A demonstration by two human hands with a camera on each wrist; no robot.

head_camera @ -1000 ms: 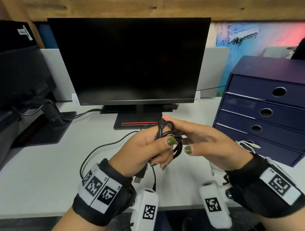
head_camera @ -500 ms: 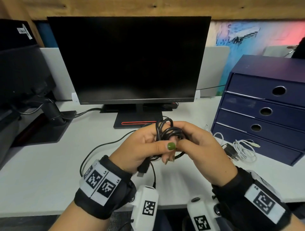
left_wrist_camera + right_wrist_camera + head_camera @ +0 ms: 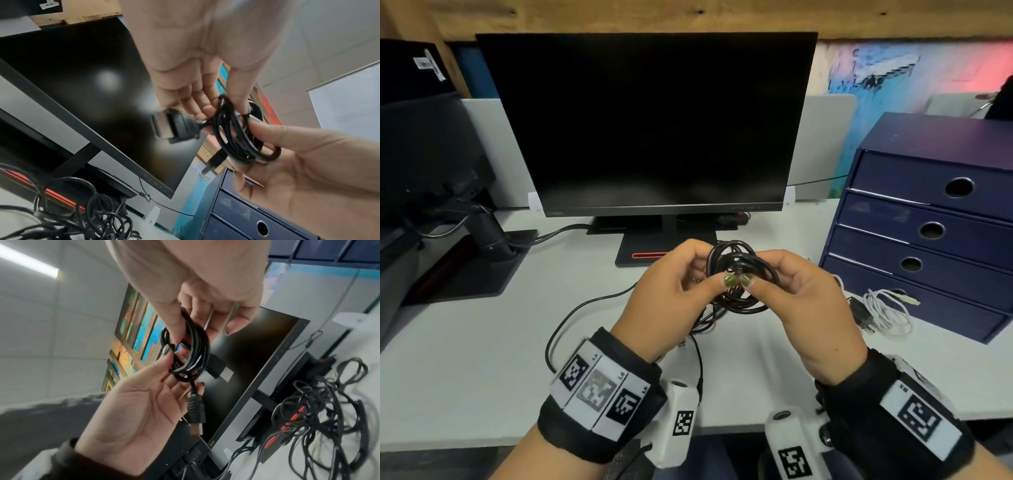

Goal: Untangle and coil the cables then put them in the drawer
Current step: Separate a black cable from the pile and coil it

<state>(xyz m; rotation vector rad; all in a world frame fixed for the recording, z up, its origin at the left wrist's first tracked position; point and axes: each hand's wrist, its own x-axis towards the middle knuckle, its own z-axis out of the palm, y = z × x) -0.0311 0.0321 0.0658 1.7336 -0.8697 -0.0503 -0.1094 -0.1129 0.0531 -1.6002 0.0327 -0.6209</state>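
A black cable (image 3: 739,294) wound into a small coil hangs above the desk in front of the monitor base. My left hand (image 3: 714,269) pinches its left side and my right hand (image 3: 758,269) pinches its right side, thumbs meeting on the front. In the left wrist view the coil (image 3: 236,138) runs between both hands, with a wide black plug (image 3: 172,125) sticking out left and a smaller plug (image 3: 213,162) hanging below. The right wrist view shows the coil (image 3: 191,353) and a plug (image 3: 196,412) dangling over my left palm. The navy drawer unit (image 3: 928,222) stands at right, its drawers closed.
A coiled white cable (image 3: 887,311) and a black adapter (image 3: 859,308) lie in front of the bottom drawer. A loose black cable (image 3: 585,308) loops across the desk under my left wrist; a tangle of black cables (image 3: 318,418) lies by the monitor stand (image 3: 667,250).
My right hand closed in from an open reach and now pinches the coil beside my left thumb. The coil has turned to face me and sits slightly higher.
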